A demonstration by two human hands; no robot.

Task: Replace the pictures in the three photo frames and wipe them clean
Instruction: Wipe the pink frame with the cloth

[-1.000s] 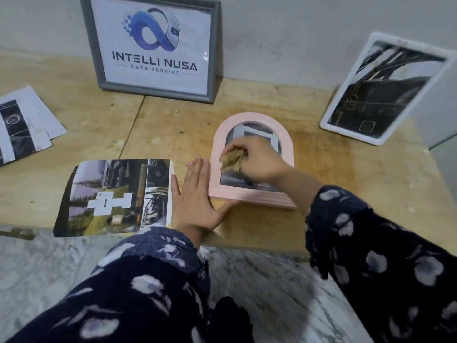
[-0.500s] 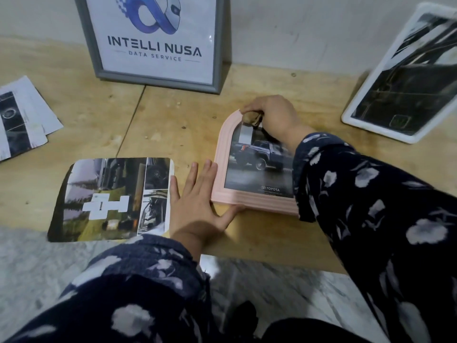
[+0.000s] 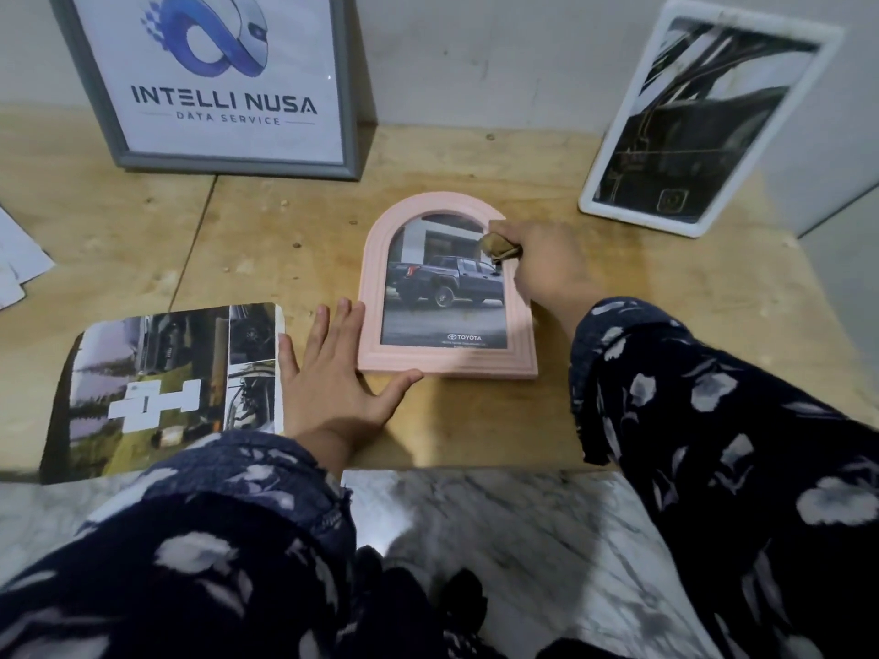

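The pink arched frame (image 3: 447,287) is lying face up on the wooden counter (image 3: 295,230), and it is being taken here as the landmark; a picture of a dark pickup truck is showing behind its front pane. The right hand (image 3: 542,264) is being held at the frame's upper right edge, its fingers curled round a small brownish cloth (image 3: 499,247) that is being pressed where the arch meets the pane — the wiping step, as it is being judged. The left hand (image 3: 333,373) is being laid flat against the frame's lower left corner, fingers straight and spread, thumb along the bottom rail; nothing is being gripped by it; the frame is simply being steadied.

Just left of the frame a loose printed sheet (image 3: 166,382) is lying flat; beyond the frame, a grey frame (image 3: 228,83) with a logo is being leaned on the wall; to the far right of the pink frame a white frame (image 3: 708,121) is being propped likewise.

The pink frame is being judged light and stiff, apt to be slid about on the smooth wood under a rubbing cloth — hence the bracing palm; its pane is likely being marked easily and may be fragile, so the moulded outer rails, not the centre, are being favoured as the place to take hold.
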